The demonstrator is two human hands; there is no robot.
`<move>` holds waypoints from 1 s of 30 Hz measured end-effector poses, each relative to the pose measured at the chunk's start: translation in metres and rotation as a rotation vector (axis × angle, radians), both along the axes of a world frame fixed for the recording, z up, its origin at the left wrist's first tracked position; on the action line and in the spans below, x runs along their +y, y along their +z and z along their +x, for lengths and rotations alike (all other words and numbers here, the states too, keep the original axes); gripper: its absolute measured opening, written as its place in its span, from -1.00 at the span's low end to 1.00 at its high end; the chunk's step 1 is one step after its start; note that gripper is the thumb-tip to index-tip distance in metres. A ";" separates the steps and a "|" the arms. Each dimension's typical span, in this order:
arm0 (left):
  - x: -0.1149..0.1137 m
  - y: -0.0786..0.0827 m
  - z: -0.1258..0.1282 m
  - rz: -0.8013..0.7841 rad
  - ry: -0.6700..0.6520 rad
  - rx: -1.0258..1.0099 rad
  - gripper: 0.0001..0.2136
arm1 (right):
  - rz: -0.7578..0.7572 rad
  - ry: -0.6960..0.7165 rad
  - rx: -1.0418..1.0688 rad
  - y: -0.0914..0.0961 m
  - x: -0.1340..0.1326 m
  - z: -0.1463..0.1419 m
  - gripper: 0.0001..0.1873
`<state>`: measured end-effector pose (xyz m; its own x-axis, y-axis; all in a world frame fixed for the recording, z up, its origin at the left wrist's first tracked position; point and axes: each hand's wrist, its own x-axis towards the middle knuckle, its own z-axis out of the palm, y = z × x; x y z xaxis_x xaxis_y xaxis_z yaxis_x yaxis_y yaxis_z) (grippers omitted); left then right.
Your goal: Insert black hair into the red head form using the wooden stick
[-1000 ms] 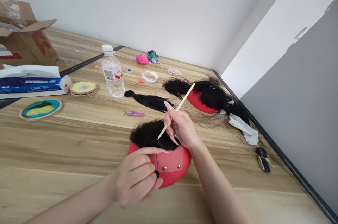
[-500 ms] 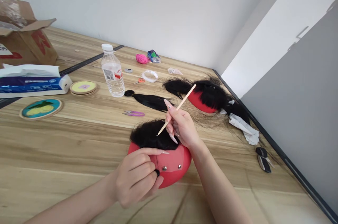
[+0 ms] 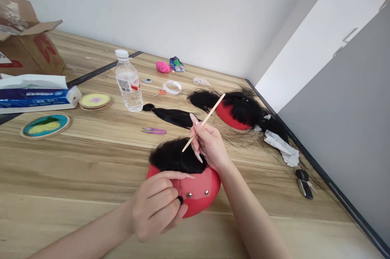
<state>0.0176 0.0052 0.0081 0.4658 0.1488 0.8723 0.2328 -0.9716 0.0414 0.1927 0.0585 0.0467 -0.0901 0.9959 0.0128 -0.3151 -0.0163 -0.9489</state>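
In front of me lies a red dome-shaped head form (image 3: 199, 206) with a translucent patch and two metal pins on its near side. Short black hair (image 3: 170, 155) covers its far part. My left hand (image 3: 161, 202) is closed at the form's left side, pinching a small strand of black hair (image 3: 180, 200) with the index finger stretched across the patch. In my right hand (image 3: 209, 145), above the hair, is a thin wooden-handled hook needle (image 3: 210, 113), held like a pen. Its fine tip points down toward the black hair; whether it touches cannot be made out.
Beyond lie purple thread snips (image 3: 154, 131), a black hair bundle (image 3: 175, 117), and a water bottle (image 3: 129, 84). A second red form (image 3: 231, 117) with long hair stands right. Embroidery hoops (image 3: 45, 125), tissues (image 3: 36, 98) and a cardboard box (image 3: 39, 51) are left.
My right hand has lifted the hook needle's tip very slightly. The left hand keeps its pinch on the strand, and the view has shifted a little.
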 end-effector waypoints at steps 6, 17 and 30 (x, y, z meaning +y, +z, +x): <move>-0.001 -0.001 -0.001 -0.015 -0.002 0.012 -0.75 | 0.002 -0.040 -0.042 0.001 0.000 -0.002 -0.56; 0.000 -0.001 -0.001 -0.020 0.009 0.045 -0.75 | -0.034 -0.129 -0.113 0.000 0.003 -0.004 -0.54; 0.001 0.002 0.000 0.009 -0.007 0.014 -0.75 | -0.049 -0.185 -0.131 -0.002 0.005 -0.003 -0.54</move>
